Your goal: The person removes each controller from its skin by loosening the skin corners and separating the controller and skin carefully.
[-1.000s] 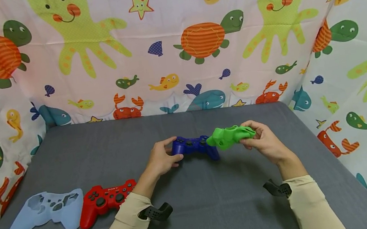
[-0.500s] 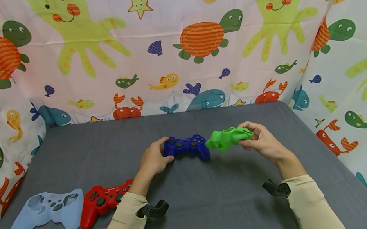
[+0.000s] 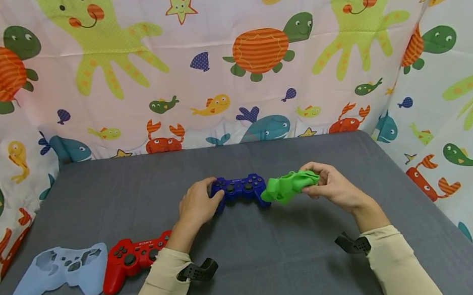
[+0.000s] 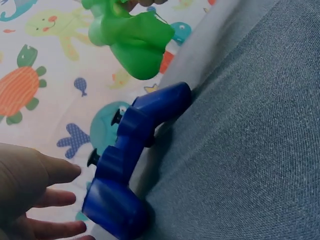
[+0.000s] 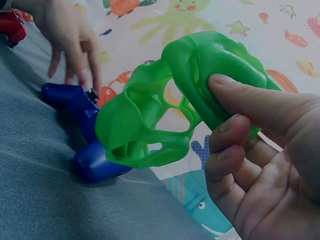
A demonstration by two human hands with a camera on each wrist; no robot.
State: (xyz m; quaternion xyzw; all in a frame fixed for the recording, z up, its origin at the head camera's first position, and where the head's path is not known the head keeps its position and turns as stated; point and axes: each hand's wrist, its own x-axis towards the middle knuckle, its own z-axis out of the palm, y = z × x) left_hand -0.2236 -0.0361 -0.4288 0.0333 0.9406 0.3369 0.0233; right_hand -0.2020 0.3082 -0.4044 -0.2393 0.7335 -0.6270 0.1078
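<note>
A blue game controller [image 3: 239,188] rests on the grey table, its thumbsticks facing up. At its left end is my left hand [image 3: 196,202]; in the left wrist view the fingers [image 4: 55,197] are extended and a small gap separates them from the controller. My right hand [image 3: 338,185] pinches a crumpled green silicone controller cover [image 3: 289,186] between thumb and fingers. That cover hangs off the table, just right of the controller and partly over its right grip in the head view. Openings in the cover show in the right wrist view.
At the left of the grey table [image 3: 284,283] lie a pale blue silicone controller cover [image 3: 89,284] and a red controller [image 3: 133,270], side by side. My left forearm partly hides the red one. A printed curtain [image 3: 200,30] stands behind and at both sides.
The blue controller has shifted left and now lies flat, released by my left hand. My right hand has brought the green cover slightly left and lower, closer to the controller.
</note>
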